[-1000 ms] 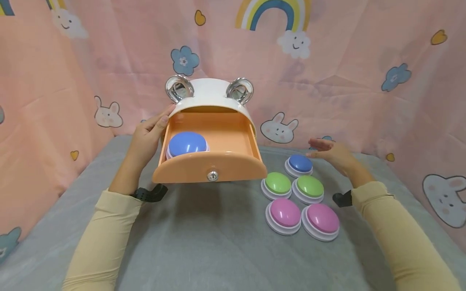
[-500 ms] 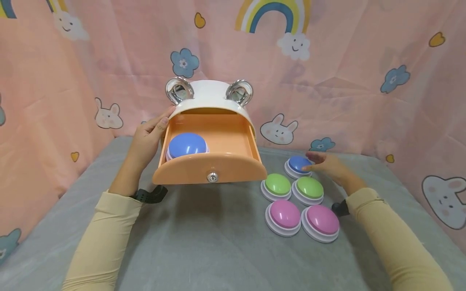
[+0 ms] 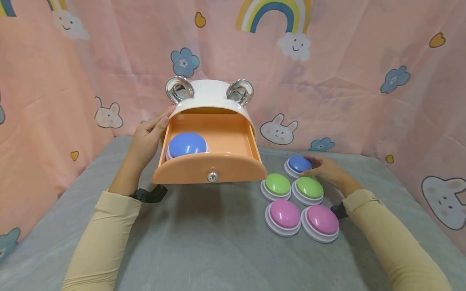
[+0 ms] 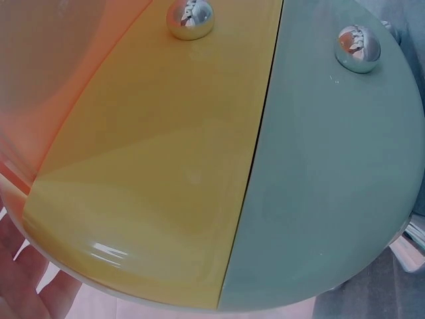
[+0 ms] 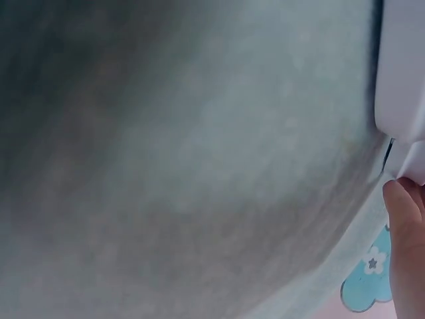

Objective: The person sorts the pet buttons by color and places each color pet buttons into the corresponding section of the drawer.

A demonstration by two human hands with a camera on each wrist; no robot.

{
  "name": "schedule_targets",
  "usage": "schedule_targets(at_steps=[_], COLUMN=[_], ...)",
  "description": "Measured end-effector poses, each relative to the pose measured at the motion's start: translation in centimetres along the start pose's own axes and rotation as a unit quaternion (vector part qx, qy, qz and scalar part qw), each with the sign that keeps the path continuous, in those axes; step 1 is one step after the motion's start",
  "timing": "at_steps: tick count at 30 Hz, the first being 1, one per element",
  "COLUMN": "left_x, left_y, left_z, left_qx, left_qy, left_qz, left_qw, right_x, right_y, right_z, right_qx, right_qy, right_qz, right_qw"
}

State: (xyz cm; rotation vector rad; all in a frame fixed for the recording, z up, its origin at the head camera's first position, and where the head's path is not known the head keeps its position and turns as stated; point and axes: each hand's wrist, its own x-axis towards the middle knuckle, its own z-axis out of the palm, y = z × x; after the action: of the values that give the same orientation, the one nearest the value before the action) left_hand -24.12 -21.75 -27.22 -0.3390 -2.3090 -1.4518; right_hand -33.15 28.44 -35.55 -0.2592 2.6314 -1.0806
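A small rounded drawer cabinet (image 3: 211, 89) with a white shell and chrome ring ears stands at the centre, its orange top drawer (image 3: 233, 169) pulled out. One blue dome button (image 3: 187, 144) on a white base sits in that drawer's left side. My left hand (image 3: 142, 141) rests against the cabinet's left side, fingers along the shell. In the left wrist view, the yellow drawer front (image 4: 153, 146) and teal drawer front (image 4: 325, 159) are closed. With thumb and fingers, my right hand (image 3: 329, 171) holds the right edge of a second blue dome button (image 3: 299, 163) on the table.
Two green buttons (image 3: 277, 184) lie in front of the second blue one, and two pink buttons (image 3: 285, 214) lie nearer still. Grey cloth (image 3: 218, 250) covers the table. A pink printed curtain (image 3: 349, 60) hangs behind.
My right hand has moved down and left onto the blue button on the table, its fingers closing at the edge. The left hand, cabinet and drawer have stayed put.
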Motion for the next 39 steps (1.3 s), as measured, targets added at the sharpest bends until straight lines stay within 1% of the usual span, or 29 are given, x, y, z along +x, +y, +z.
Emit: schedule_targets(at_steps=[3,8,11,13,16,18,20,24,30,34,39], left_x=[0.1,0.1,0.0,-0.1,-0.1,-0.1,-0.1,-0.1,-0.1,-0.1,-0.1], left_y=[0.0,0.0,0.0,0.0,0.0,-0.1,-0.1,-0.2,-0.2,-0.2,-0.2], left_z=[0.0,0.0,0.0,0.0,0.1,0.2,0.3,0.5,0.3,0.1,0.1], left_qx=[0.001,0.002,0.003,0.002,-0.005,-0.011,-0.017,-0.021,-0.008,-0.003,-0.003], left_qy=[-0.001,-0.007,-0.009,-0.013,-0.015,-0.018,-0.020,-0.021,-0.007,-0.003,-0.002], left_qz=[0.003,0.005,0.002,-0.002,-0.003,-0.002,0.000,0.000,0.001,0.000,0.002], left_qw=[1.0000,1.0000,1.0000,0.9999,0.9999,0.9998,0.9997,0.9996,0.9999,1.0000,1.0000], right_x=[-0.1,-0.4,-0.5,-0.6,-0.8,-1.2,-1.6,-2.6,-4.1,-5.0,-6.2], right_y=[-0.1,-0.1,0.0,0.0,-0.3,-0.6,-1.1,-2.9,-7.2,-9.9,-12.7], right_z=[0.1,0.3,0.5,0.4,-0.1,-0.7,-1.5,-2.8,-4.5,-5.0,-5.1], right_qx=[0.000,-0.012,-0.006,-0.003,0.001,-0.002,0.008,0.023,0.014,0.016,0.014], right_qy=[0.003,0.006,0.010,0.020,0.031,0.038,0.041,0.049,0.064,0.057,0.057], right_qz=[0.003,0.028,0.035,0.036,0.035,0.035,0.029,0.002,-0.046,-0.053,-0.060], right_qw=[1.0000,0.9995,0.9993,0.9992,0.9989,0.9987,0.9987,0.9985,0.9968,0.9969,0.9965])
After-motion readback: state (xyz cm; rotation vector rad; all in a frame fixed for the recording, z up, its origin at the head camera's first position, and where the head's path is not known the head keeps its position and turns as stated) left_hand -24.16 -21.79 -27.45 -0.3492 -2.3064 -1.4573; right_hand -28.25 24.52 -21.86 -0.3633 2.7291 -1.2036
